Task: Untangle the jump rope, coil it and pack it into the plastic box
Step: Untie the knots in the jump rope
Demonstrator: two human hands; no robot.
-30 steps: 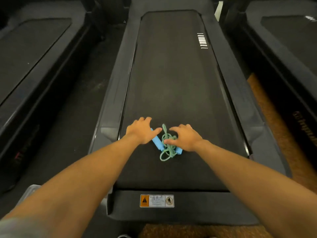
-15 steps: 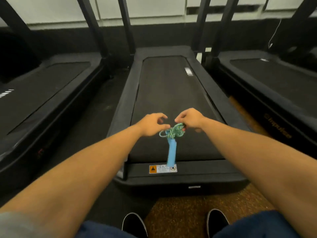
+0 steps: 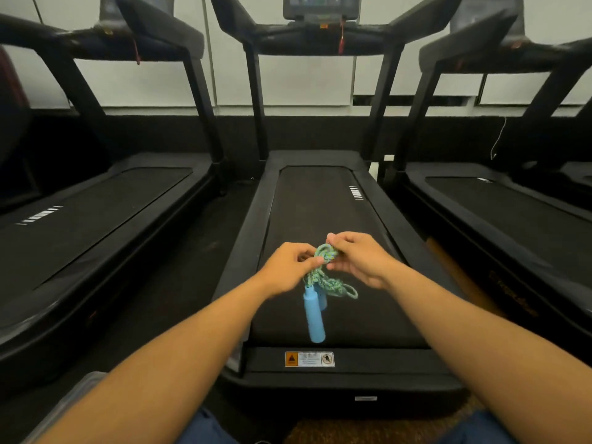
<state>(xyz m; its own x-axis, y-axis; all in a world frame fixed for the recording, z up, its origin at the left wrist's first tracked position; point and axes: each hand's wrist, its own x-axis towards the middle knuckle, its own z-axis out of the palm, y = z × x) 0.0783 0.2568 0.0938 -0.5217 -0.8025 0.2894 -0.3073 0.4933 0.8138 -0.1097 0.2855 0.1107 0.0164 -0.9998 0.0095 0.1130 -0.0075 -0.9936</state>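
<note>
A tangled green jump rope hangs in the air above the treadmill belt. One light blue handle dangles straight down from the knot, and a second blue handle shows partly behind it. My left hand pinches the knot from the left. My right hand grips the top of the tangle from the right. A loop of rope sags below my right hand. The corner of a clear plastic box shows at the lower left, mostly hidden by my left forearm.
Three black treadmills stand side by side; the middle one is right before me, with a warning sticker on its rear edge. Its uprights and console rise at the back. Brown carpet lies at my knees.
Both hands took the rope off the belt and lifted it up. The view rose from the belt to the consoles. A loop has come loose and a handle now dangles freely.
</note>
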